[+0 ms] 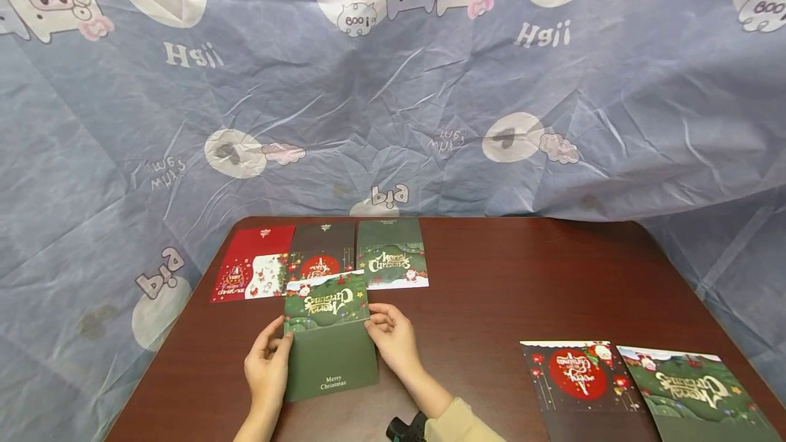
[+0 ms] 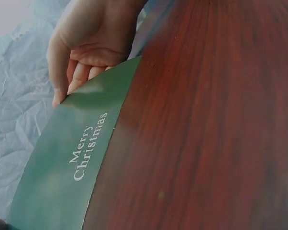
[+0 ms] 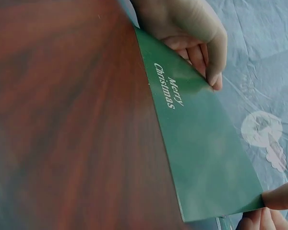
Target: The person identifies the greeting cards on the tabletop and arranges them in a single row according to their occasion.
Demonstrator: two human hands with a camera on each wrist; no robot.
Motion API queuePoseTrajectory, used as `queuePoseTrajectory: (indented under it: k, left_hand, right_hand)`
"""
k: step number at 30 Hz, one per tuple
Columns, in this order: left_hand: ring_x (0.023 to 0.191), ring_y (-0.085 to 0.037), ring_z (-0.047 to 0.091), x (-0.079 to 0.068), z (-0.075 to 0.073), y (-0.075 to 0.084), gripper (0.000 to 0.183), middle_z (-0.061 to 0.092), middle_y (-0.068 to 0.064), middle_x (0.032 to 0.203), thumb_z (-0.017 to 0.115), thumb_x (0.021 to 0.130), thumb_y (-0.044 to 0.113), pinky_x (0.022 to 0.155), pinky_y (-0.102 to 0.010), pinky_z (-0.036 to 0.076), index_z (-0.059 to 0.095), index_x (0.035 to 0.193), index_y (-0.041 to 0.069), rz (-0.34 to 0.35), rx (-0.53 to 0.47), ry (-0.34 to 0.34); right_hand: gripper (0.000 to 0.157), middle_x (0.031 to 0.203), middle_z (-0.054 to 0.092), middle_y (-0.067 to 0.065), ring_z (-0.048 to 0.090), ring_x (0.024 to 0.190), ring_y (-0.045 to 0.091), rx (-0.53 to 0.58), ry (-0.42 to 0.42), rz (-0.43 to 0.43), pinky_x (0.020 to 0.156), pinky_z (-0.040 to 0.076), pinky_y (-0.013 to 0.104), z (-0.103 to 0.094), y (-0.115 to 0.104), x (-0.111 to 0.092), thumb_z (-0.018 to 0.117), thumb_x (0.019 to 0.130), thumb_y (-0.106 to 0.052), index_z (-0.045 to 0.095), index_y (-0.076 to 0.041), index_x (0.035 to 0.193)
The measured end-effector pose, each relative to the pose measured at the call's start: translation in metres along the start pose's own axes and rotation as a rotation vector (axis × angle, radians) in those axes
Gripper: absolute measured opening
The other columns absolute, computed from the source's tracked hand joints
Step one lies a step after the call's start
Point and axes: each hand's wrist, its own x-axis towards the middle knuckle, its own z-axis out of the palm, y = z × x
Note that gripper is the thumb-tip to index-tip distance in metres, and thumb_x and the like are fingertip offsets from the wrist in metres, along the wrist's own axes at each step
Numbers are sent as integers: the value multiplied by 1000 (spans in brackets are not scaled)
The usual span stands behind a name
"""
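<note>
Both hands hold a green Christmas card [image 1: 331, 357], opened out, with gold lettering upside down on its far half and small "Merry Christmas" print on its plain near half. My left hand [image 1: 267, 363] pinches its left edge near the fold, thumb on top. On the opposite edge, my right hand [image 1: 396, 343] pinches the card between thumb and fingers. The left wrist view shows the right hand [image 2: 98, 36] gripping the far edge, with the card slightly bowed. In the right wrist view, the left hand [image 3: 194, 31] appears at the top and the right thumb [image 3: 281, 195] at a corner.
At the back left of the brown table [image 1: 479, 292] lie a red card [image 1: 264, 241], a dark card [image 1: 325, 241] and another green card [image 1: 389, 234]. Front right are a dark card with a red circle [image 1: 577, 374] and a green one [image 1: 694, 387]. Printed cloth [image 1: 393, 101] hangs behind.
</note>
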Motion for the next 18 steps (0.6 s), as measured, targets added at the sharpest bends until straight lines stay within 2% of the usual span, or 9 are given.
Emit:
queuePoseTrajectory:
  k: [5,8,11,15,18]
  left_hand:
    - [40,3,37,-6,7,19,29,55,-18,61,62,84,-8,37,-17,33,63,113,-7,39,5,-20]
    - [40,3,36,-7,12,23,29,55,-15,61,62,84,-7,37,-17,33,64,113,-6,44,0,-21]
    - [40,2,38,-8,19,23,27,54,-11,61,63,85,-6,36,-17,33,63,112,-7,61,-25,-21]
    - [41,2,38,-8,29,22,25,54,-14,63,63,85,-5,37,-17,34,64,110,-7,102,-46,-23]
    - [44,1,39,-9,38,22,24,54,-18,68,63,85,-5,38,-17,35,63,110,-8,135,-52,-32]
  right_hand:
    - [26,85,64,26,60,68,18,-10,2,25,57,45,17,-7,-2,4,62,82,7,60,12,108]
    - [26,86,64,27,60,69,19,7,5,34,57,45,17,-11,0,8,62,82,7,59,13,108]
    - [26,88,63,23,60,71,19,22,27,53,58,46,19,-14,14,15,63,83,5,61,10,108]
    - [27,93,62,15,58,73,13,14,69,81,60,46,19,-19,33,25,65,83,2,64,3,111]
    - [28,94,62,15,58,74,11,15,95,87,60,46,18,-24,36,29,65,83,2,65,2,111]
